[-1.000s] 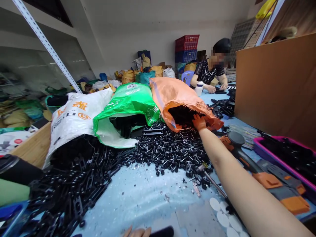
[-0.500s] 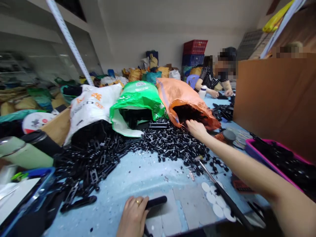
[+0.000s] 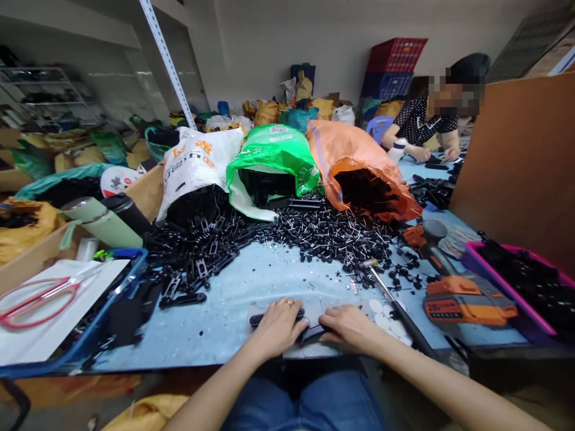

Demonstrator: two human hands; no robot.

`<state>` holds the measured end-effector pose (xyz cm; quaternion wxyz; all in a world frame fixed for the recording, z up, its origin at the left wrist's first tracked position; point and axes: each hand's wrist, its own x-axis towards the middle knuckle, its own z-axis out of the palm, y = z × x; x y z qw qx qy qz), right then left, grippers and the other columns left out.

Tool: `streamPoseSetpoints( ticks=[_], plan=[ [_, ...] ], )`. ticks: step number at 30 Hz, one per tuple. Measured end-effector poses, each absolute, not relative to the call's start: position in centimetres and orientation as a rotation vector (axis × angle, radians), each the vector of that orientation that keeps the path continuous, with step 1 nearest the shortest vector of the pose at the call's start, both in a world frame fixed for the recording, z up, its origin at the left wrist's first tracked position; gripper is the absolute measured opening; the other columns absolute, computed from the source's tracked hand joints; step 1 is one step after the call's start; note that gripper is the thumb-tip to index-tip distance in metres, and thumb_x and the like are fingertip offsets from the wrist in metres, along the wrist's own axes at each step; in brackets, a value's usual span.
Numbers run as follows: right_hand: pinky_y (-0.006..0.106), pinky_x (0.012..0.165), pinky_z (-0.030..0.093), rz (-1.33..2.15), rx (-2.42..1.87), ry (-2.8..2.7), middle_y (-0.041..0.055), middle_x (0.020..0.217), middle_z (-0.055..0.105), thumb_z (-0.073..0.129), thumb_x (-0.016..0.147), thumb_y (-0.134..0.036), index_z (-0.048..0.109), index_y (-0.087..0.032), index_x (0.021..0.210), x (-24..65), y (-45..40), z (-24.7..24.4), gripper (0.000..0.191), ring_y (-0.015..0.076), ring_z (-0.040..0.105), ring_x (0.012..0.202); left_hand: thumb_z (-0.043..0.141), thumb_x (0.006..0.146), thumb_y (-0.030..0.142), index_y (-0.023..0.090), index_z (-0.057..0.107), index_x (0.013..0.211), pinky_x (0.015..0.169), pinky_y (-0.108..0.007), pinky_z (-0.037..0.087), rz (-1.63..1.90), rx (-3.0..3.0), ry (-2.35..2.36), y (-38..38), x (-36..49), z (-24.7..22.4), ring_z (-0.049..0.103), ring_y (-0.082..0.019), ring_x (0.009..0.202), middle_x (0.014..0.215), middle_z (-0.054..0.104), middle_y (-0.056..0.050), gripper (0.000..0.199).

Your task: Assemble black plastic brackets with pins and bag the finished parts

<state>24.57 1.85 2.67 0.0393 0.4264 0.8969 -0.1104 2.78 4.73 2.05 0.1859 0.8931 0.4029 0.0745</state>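
Note:
My left hand [image 3: 279, 326], with a ring on one finger, is closed over a black elongated part [image 3: 257, 321] at the table's front edge. Close beside it on the right, my right hand [image 3: 348, 323] has its fingers closed on another black piece [image 3: 320, 333]. The two hands nearly meet, and their fingers hide much of both pieces. Beyond them lies a heap of small black pieces with metal pins [image 3: 332, 236]. Black slotted parts [image 3: 202, 269] are piled to the left. A hammer [image 3: 395, 305] rests beside white discs [image 3: 381, 317] at the right.
White [image 3: 202, 155], green [image 3: 274, 149] and orange [image 3: 350, 146] sacks lie open behind the heaps. An orange power tool [image 3: 467, 305] and a pink-rimmed basket [image 3: 516, 287] are at the right; red scissors [image 3: 40, 299] lie left. A person [image 3: 422, 126] works across the table.
My right hand has come back from the orange sack's mouth to beside my left hand. The view has shifted, showing the power tool, the scissors and my lap.

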Motion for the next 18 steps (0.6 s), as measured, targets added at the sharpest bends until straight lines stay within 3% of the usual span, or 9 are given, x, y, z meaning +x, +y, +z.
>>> streamPoseSetpoints(
  ticks=[3, 6, 11, 18],
  plan=[
    [0.026, 0.057, 0.03, -0.323, 1.436, 2.714, 0.0033, 0.082, 0.061, 0.04, 0.089, -0.048, 0.055, -0.019, 0.088, 23.8, 1.6, 2.2, 0.032, 0.0165, 0.058, 0.072, 0.052, 0.074, 0.062, 0.019, 0.047, 0.114, 0.086, -0.041, 0.04, 0.219, 2.507, 1.142, 4.6, 3.3, 2.0, 0.049, -0.028, 0.102, 0.106, 0.055, -0.009, 0.059],
    [0.027, 0.059, 0.03, -0.222, 1.531, 2.699, 0.003, 0.083, 0.061, 0.04, 0.09, -0.046, 0.055, -0.02, 0.089, 23.3, 1.2, 2.9, 0.03, 0.0173, 0.057, 0.074, 0.065, 0.062, 0.06, 0.018, 0.045, 0.112, 0.083, -0.04, 0.041, 0.269, 2.501, 1.169, 4.5, 3.1, 1.7, 0.051, -0.028, 0.098, 0.104, 0.055, -0.008, 0.068],
    [0.029, 0.062, 0.031, -0.054, 1.578, 2.676, 0.0041, 0.085, 0.06, 0.042, 0.09, -0.04, 0.055, -0.02, 0.092, 22.2, 0.9, 4.1, 0.023, 0.0196, 0.055, 0.077, 0.057, 0.077, 0.044, 0.02, 0.046, 0.106, 0.079, -0.035, 0.042, 0.38, 2.49, 1.133, 4.4, 2.6, 1.3, 0.053, -0.024, 0.093, 0.099, 0.057, -0.006, 0.039],
    [0.029, 0.063, 0.032, -0.078, 1.555, 2.734, 0.0037, 0.084, 0.06, 0.043, 0.089, -0.041, 0.054, -0.02, 0.091, 22.8, 1.6, 4.0, 0.024, 0.0183, 0.054, 0.074, 0.056, 0.077, 0.048, 0.02, 0.048, 0.103, 0.076, -0.033, 0.043, 0.382, 2.469, 1.154, 4.2, 2.7, 1.0, 0.055, -0.023, 0.09, 0.096, 0.059, -0.006, 0.038]
  ],
)
